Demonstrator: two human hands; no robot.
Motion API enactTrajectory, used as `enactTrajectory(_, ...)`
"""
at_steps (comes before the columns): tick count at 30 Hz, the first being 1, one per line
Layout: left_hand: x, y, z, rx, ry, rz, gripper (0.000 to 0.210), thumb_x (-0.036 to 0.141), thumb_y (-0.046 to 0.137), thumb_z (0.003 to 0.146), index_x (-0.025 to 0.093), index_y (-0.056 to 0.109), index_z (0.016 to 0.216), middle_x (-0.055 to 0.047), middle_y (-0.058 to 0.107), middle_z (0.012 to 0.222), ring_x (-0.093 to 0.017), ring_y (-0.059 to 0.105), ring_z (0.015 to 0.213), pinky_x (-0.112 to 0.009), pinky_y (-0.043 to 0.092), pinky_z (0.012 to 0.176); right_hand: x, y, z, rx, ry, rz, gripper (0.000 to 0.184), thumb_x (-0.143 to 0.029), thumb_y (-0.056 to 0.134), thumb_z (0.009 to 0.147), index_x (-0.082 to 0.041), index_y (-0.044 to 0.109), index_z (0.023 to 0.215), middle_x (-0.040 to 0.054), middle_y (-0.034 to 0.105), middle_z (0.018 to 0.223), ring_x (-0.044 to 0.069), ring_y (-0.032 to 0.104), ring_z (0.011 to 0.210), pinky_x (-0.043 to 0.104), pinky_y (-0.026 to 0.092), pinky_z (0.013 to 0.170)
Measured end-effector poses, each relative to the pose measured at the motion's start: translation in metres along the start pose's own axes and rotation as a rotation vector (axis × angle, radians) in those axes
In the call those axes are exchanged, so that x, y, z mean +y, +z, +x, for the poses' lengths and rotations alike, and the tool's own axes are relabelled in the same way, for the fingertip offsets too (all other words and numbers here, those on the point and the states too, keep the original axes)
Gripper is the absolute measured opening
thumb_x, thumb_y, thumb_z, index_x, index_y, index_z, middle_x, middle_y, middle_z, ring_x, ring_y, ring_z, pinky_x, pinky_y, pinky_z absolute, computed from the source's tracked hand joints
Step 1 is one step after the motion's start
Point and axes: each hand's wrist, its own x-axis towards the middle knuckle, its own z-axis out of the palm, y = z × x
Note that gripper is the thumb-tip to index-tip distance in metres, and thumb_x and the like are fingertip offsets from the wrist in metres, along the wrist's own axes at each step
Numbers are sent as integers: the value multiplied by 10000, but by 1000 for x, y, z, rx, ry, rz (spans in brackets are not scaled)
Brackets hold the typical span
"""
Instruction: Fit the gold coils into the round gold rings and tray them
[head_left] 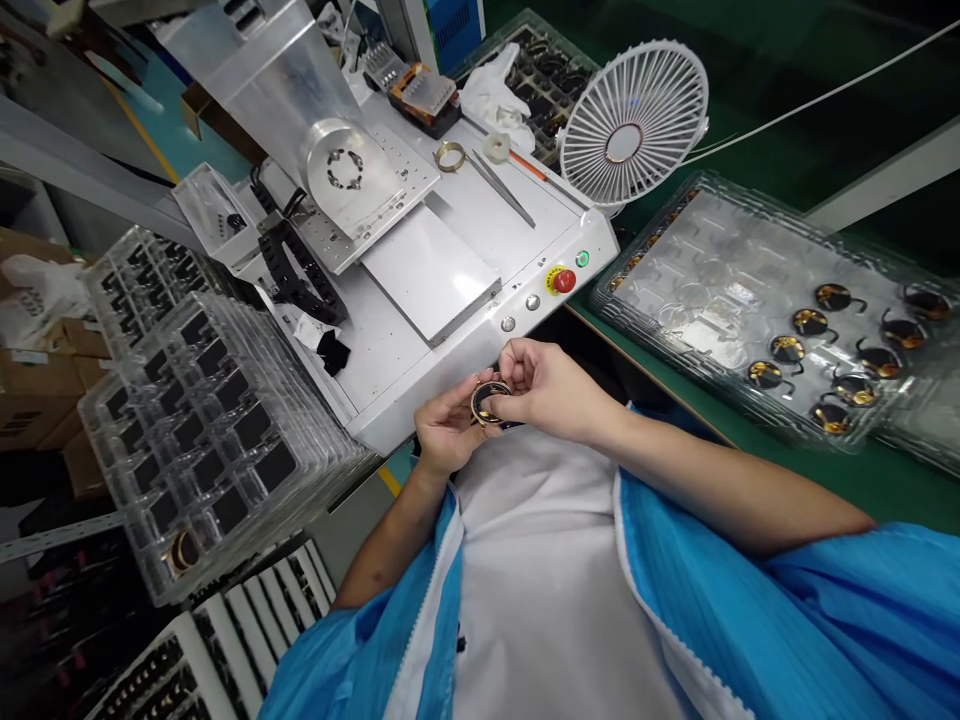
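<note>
Close to my body, in front of the machine's edge, I hold a small round black part with a gold rim (pixel 480 394). My left hand (pixel 448 428) is closed around its left side, with fingers and thumb at its edge. My right hand (pixel 551 388) is curled over the right side, and its thumb presses on the part's face. Something may be pinched between the right fingertips, but it is too small to make out. Just beyond my hands is the white bench machine (pixel 450 350) with its buttons.
Stacked clear trays of black squares (pixel 225 440) stand at the left. At the right lies a clear tray of round parts with tails (pixel 705 270). A white fan (pixel 634 125), tweezers (pixel 504 190), a brass ring (pixel 450 156) and a metal fixture (pixel 352 185) are at the machine.
</note>
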Motion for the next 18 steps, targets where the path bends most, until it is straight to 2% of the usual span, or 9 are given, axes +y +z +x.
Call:
enactTrajectory(3, 2, 4, 2, -9, 37, -39, 614, 247, 1018, 566, 338, 811, 1137, -34, 831, 1103, -256, 810, 1005, -371, 671, 916, 0, 0, 0, 13, -4, -19, 327, -238, 751, 623, -229, 454, 761, -86, 567, 572, 86, 503, 491, 205, 349, 458)
enactTrajectory(6, 4, 7, 2, 18, 56, -36, 576, 271, 1009, 591, 348, 813, 1127, -22, 833, 1082, -243, 814, 984, -340, 683, 883, 1, 0, 1, 19, -3, -2, 333, -245, 765, 623, -226, 459, 753, -88, 561, 573, 85, 505, 491, 206, 364, 461)
enactTrajectory(12, 1, 8, 3, 51, 108, 21, 588, 334, 1013, 583, 351, 810, 1134, -27, 831, 1091, -249, 819, 959, -350, 690, 862, 2, -3, 4, -35, 85, 155, 506, -283, 930, 561, -219, 479, 782, -68, 634, 581, 126, 631, 529, 226, 507, 514)
enactTrajectory(15, -1, 7, 1, 68, 116, 48, 587, 336, 1014, 582, 349, 810, 1132, -32, 831, 1096, -253, 818, 965, -358, 689, 861, 2, -7, 4, -62, 175, 86, 530, -369, 994, 547, -192, 551, 779, -13, 685, 580, 136, 649, 509, 210, 519, 460)
enactTrajectory(18, -2, 6, -1, 48, 87, 81, 559, 319, 1000, 615, 357, 807, 1138, -33, 825, 1115, -262, 811, 998, -388, 684, 898, 7, -10, 4, -92, 198, 67, 526, -461, 999, 558, -169, 583, 693, 23, 690, 553, 114, 613, 454, 190, 509, 409)
